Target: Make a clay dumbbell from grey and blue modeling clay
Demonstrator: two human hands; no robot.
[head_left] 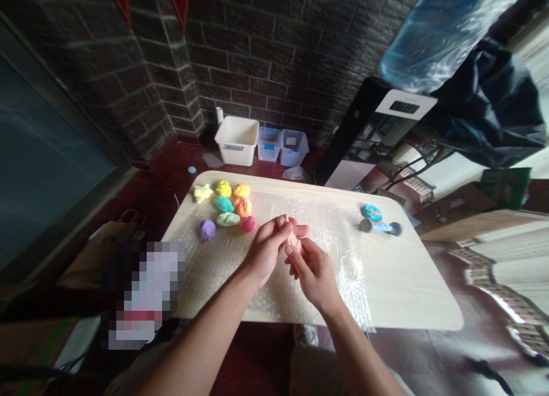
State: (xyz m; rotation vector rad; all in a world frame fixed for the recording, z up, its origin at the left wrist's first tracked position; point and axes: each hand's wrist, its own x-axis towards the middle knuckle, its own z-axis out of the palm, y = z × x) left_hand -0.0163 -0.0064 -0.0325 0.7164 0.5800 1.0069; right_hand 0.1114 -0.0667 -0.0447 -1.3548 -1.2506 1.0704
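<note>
Between my two hands is a lump of pale pink modelling clay [293, 241], held above the bubble wrap [266, 293]. My left hand [271, 244] grips its upper part with thumb and fingers. The fingers of my right hand [315, 270] pinch its lower end, hiding part of it. Left of my hands lie several clay lumps: a crimson one [248, 224], an orange one [242, 207], a pale green one [228, 219], a teal one [223, 204], a purple one [207, 230] and a yellow one [223, 188].
The pale wooden table [412, 287] carries a teal clay disc [372, 212] and a blue dumbbell shape with grey ends [380, 227] at right. Behind it stand a white bin [237, 140], two clear boxes [269, 144] and a water dispenser [355, 133].
</note>
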